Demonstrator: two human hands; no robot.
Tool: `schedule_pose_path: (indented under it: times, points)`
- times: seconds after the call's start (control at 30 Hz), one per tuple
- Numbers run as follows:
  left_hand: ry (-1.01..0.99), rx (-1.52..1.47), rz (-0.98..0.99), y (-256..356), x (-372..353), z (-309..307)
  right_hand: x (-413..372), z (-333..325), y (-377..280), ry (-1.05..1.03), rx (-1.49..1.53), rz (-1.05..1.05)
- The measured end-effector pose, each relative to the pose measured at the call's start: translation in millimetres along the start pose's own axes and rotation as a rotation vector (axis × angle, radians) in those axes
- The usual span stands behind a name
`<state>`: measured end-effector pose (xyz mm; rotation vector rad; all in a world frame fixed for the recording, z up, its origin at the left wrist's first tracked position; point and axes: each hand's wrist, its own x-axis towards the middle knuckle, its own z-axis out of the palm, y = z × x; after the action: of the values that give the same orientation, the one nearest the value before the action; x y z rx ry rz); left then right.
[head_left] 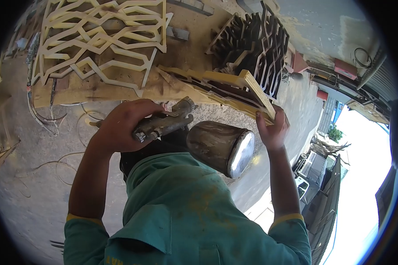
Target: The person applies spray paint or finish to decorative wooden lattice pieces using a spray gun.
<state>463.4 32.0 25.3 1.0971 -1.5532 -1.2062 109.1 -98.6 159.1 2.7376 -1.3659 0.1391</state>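
My left hand point(121, 126) is wrapped round a paint-stained metal spray gun point(166, 123). Its round metal cup point(216, 145) sticks out to the right in front of my green shirt, with the bright end facing right. With its fingers closed on the near end, my right hand point(275, 130) grips a lattice panel point(258, 93) by a pale yellow edge bar. That panel is tilted on its edge along the front of the worktable point(115, 93), and its inner face looks dark. Part of the spray gun's handle is hidden by my left hand.
Cream-yellow lattice panels point(106, 73) lie on the worktable at left. Dark lattice panels point(252, 48) stand close together at back right. A hose point(57, 161) loops over the concrete floor at left. Parked vehicles point(303, 183) stand far off to the right.
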Motion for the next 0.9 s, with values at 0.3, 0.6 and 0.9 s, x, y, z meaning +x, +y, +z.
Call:
schedule_pose_path:
  times: [0.3,0.6,0.9]
  points:
    - [-0.003,-0.135,0.086,23.0,10.6,7.5,-0.7,0.0,-2.6,-0.002,0.005,0.030]
    - [0.041,0.019,0.009,27.8,19.7,13.7,-3.3,2.9,-1.6,0.031,-0.006,0.032]
    - [0.092,0.051,-0.157,23.3,2.3,18.0,-0.4,2.4,2.3,0.016,-0.031,0.022]
